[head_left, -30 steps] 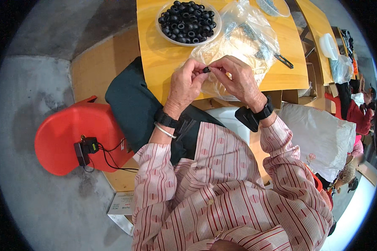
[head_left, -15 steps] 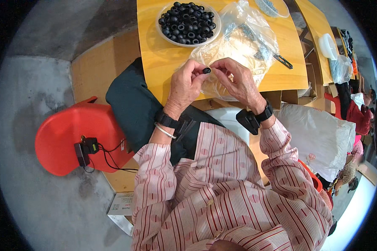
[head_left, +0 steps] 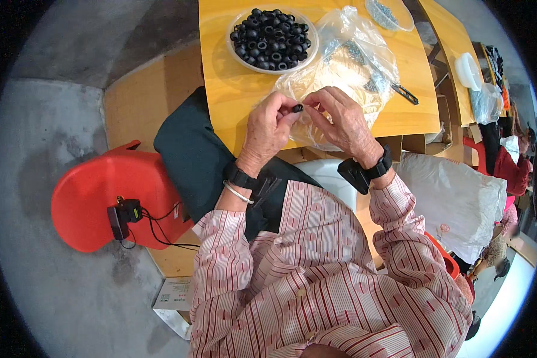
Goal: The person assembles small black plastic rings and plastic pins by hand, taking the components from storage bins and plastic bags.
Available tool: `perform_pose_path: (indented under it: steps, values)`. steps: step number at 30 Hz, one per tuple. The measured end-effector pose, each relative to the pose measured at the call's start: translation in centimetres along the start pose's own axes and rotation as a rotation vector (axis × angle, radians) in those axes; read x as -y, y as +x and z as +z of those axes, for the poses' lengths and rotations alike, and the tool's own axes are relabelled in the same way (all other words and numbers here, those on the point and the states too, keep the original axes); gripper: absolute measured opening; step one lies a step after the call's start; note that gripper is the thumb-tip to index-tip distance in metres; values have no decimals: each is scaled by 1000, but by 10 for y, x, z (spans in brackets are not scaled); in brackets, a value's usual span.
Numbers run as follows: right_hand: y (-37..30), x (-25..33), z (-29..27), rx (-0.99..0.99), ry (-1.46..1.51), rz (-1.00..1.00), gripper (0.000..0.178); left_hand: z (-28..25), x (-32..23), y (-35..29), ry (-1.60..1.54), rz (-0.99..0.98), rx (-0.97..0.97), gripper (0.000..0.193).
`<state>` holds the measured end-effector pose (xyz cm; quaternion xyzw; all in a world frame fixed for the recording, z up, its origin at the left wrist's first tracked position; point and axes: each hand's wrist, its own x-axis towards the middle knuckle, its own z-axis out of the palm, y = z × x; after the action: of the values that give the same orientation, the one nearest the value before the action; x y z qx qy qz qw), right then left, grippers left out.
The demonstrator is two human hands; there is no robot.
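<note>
Between the thumb and fingers of my left hand (head_left: 270,123) is a small black ring-shaped part (head_left: 297,108), its hole turned toward the right. My right hand (head_left: 340,121) is pinched close beside it, fingertips together; whatever lies in that pinch is too small to make out. Both hands are over the front edge of the yellow table (head_left: 232,101). Just beyond them spreads a clear plastic bag (head_left: 340,74) with pale contents and small blue-grey bits on it. A round clear tub (head_left: 314,52) full of similar black ring parts stands at the far left.
Black-handled snips (head_left: 406,93) lie on the bag's right side. Another clear tub (head_left: 407,25) with blue-grey bits stands at the back. To my left is a red chair (head_left: 89,203) carrying black devices and cables. A large white sack (head_left: 453,197) stands right; people sit beyond it.
The black part in my left hand has turned slightly, and both hands sit a little lower and farther right in view. The whole view has shifted slightly too.
</note>
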<state>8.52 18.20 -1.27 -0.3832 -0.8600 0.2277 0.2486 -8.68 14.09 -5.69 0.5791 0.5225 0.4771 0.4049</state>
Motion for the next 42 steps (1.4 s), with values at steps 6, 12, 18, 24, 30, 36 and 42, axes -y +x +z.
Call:
perform_pose_path:
  steps: [6,12,18,24,30,36,42]
  values:
    - [12,4,-11,42,-7,32,14,-5,-7,4,26,-8,24,18]
    - [23,3,-12,30,-5,21,12,-5,-3,5,17,16,2,20]
    - [53,3,-28,-44,-72,6,10,-8,-4,7,-4,-31,15,19]
    - [81,-9,-33,-15,-186,-80,13,-13,-5,7,-1,-43,11,18]
    - [114,-9,-30,236,-335,3,22,-15,-3,8,3,-53,11,18]
    - [140,14,-27,442,-486,65,28,-23,-2,4,-19,-73,-5,18]
    - [142,30,-13,438,-614,149,22,-28,3,-1,-14,-49,5,18]
